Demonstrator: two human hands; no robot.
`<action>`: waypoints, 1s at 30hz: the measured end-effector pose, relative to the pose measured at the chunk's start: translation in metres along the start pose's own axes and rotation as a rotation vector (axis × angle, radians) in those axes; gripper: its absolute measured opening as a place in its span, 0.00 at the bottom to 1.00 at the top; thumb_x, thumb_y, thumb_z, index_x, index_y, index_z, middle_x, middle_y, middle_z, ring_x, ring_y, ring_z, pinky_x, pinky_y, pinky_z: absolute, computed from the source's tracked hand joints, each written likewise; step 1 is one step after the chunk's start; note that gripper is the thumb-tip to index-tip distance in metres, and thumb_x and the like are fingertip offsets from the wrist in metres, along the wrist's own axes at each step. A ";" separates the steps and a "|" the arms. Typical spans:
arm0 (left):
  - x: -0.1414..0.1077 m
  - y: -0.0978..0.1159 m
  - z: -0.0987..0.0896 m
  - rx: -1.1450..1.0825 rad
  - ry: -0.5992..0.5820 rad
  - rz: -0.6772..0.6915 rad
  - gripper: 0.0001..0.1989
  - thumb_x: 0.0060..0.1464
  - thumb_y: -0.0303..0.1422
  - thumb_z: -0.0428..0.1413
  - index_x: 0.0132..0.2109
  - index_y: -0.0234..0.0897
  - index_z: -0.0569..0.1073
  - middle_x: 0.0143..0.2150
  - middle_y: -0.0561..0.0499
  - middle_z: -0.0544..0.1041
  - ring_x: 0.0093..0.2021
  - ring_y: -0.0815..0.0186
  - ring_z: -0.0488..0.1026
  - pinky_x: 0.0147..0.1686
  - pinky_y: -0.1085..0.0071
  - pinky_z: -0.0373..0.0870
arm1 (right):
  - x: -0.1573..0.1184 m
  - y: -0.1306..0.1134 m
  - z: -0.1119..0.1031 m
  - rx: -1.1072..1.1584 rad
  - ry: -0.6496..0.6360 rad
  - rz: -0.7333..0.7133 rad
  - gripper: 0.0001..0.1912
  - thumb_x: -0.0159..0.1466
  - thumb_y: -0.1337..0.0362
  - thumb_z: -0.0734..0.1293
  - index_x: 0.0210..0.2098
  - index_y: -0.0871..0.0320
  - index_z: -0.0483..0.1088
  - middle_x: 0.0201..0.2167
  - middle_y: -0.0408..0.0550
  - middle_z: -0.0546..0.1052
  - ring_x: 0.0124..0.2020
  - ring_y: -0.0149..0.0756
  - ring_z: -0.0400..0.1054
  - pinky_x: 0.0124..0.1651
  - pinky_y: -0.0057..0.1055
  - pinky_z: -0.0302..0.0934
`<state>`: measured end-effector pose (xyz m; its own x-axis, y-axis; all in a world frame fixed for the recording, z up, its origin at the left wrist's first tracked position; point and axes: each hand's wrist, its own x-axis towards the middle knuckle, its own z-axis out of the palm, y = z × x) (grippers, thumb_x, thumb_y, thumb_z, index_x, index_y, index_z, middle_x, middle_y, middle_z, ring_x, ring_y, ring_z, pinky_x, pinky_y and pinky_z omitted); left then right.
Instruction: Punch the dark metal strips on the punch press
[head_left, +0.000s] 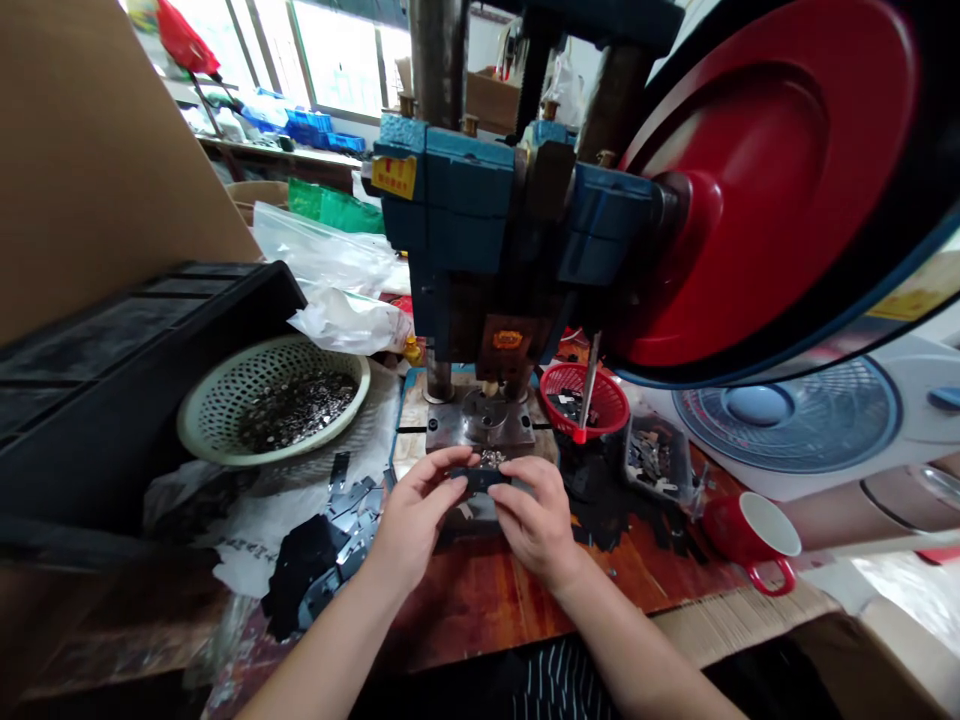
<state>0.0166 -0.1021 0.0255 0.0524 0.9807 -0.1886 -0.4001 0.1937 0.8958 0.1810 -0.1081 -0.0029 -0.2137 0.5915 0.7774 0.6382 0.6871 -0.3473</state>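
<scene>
Between my two hands is a small dark flat plate (484, 479), gripped at both ends. My left hand (421, 505) pinches its left end with thumb and fingers. Its right end is pinched by my right hand (538, 510). Just beyond the plate is the metal die (480, 425) of a blue press (457, 200), with small shiny bits (491, 458) at its front. A pile of dark flat pieces (352, 525) lies on the table left of my left hand.
A pale green basket (360, 395) of small metal bits stands left. To the right are a red basket (616, 405), a clear tub (686, 465) of pieces and a red mug (739, 535). The press's large red wheel (810, 180) overhangs the right side, above a fan (795, 410).
</scene>
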 end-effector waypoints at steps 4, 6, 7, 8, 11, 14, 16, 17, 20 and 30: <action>-0.005 0.003 0.002 -0.085 0.007 -0.043 0.18 0.41 0.28 0.61 0.43 0.39 0.75 0.43 0.48 0.78 0.45 0.61 0.73 0.40 0.70 0.70 | -0.003 -0.006 -0.001 0.007 0.058 -0.005 0.15 0.59 0.74 0.65 0.41 0.48 0.70 0.44 0.48 0.70 0.47 0.40 0.66 0.47 0.44 0.65; -0.006 0.003 0.001 -0.089 0.010 -0.050 0.17 0.42 0.28 0.60 0.44 0.38 0.75 0.43 0.48 0.78 0.45 0.61 0.73 0.39 0.70 0.70 | -0.002 -0.006 -0.001 0.011 0.058 -0.002 0.15 0.59 0.74 0.65 0.42 0.49 0.69 0.43 0.48 0.70 0.47 0.40 0.65 0.47 0.44 0.65; -0.006 0.002 0.000 -0.086 0.011 -0.048 0.17 0.42 0.28 0.60 0.44 0.38 0.75 0.43 0.47 0.78 0.45 0.61 0.73 0.39 0.70 0.70 | -0.001 -0.005 -0.001 0.011 0.053 0.001 0.15 0.59 0.74 0.65 0.42 0.49 0.69 0.43 0.48 0.70 0.47 0.40 0.65 0.48 0.44 0.64; -0.006 0.001 -0.001 -0.082 0.009 -0.046 0.17 0.43 0.28 0.60 0.44 0.38 0.75 0.43 0.47 0.78 0.45 0.61 0.73 0.38 0.71 0.70 | -0.001 -0.005 0.000 0.011 0.048 0.005 0.15 0.59 0.74 0.65 0.41 0.50 0.69 0.43 0.48 0.70 0.47 0.40 0.65 0.48 0.44 0.64; -0.004 -0.003 -0.004 -0.064 0.000 -0.032 0.16 0.44 0.28 0.59 0.44 0.37 0.75 0.43 0.47 0.78 0.45 0.62 0.73 0.39 0.71 0.70 | -0.001 -0.002 0.000 0.008 0.027 0.009 0.14 0.59 0.74 0.64 0.41 0.50 0.70 0.43 0.48 0.70 0.46 0.40 0.65 0.48 0.44 0.64; -0.002 -0.004 -0.005 -0.047 0.012 -0.009 0.16 0.43 0.28 0.59 0.43 0.37 0.75 0.43 0.46 0.78 0.45 0.61 0.73 0.40 0.70 0.70 | -0.003 0.000 0.002 0.006 0.015 0.017 0.14 0.59 0.74 0.64 0.41 0.49 0.70 0.43 0.48 0.71 0.46 0.40 0.65 0.48 0.44 0.64; -0.002 -0.003 -0.005 -0.036 0.031 0.008 0.17 0.42 0.28 0.60 0.43 0.37 0.75 0.44 0.46 0.78 0.46 0.60 0.72 0.41 0.69 0.70 | -0.004 0.001 0.003 0.007 0.026 0.028 0.15 0.59 0.74 0.64 0.41 0.49 0.71 0.44 0.48 0.70 0.47 0.40 0.65 0.48 0.44 0.64; -0.002 -0.003 -0.004 -0.031 0.038 0.014 0.17 0.42 0.28 0.60 0.43 0.37 0.75 0.44 0.46 0.78 0.46 0.59 0.72 0.41 0.68 0.70 | -0.004 0.001 0.003 0.008 0.038 0.031 0.15 0.59 0.74 0.65 0.41 0.48 0.71 0.44 0.48 0.70 0.47 0.40 0.65 0.48 0.44 0.64; -0.002 -0.001 -0.002 -0.031 0.050 0.016 0.17 0.41 0.28 0.61 0.43 0.37 0.76 0.45 0.47 0.77 0.46 0.60 0.72 0.41 0.69 0.70 | -0.004 0.001 0.003 0.007 0.074 0.033 0.17 0.58 0.74 0.65 0.42 0.48 0.71 0.44 0.48 0.70 0.47 0.41 0.65 0.48 0.44 0.63; -0.005 0.000 -0.001 -0.028 0.086 0.001 0.17 0.40 0.28 0.60 0.42 0.37 0.76 0.46 0.49 0.77 0.41 0.65 0.73 0.39 0.71 0.70 | -0.007 0.002 0.007 0.068 0.122 0.176 0.16 0.59 0.72 0.64 0.46 0.52 0.66 0.42 0.49 0.71 0.45 0.39 0.66 0.46 0.42 0.64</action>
<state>0.0157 -0.1070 0.0256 -0.0262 0.9745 -0.2230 -0.4252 0.1910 0.8847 0.1787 -0.1074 -0.0126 -0.0097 0.6524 0.7578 0.6059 0.6067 -0.5146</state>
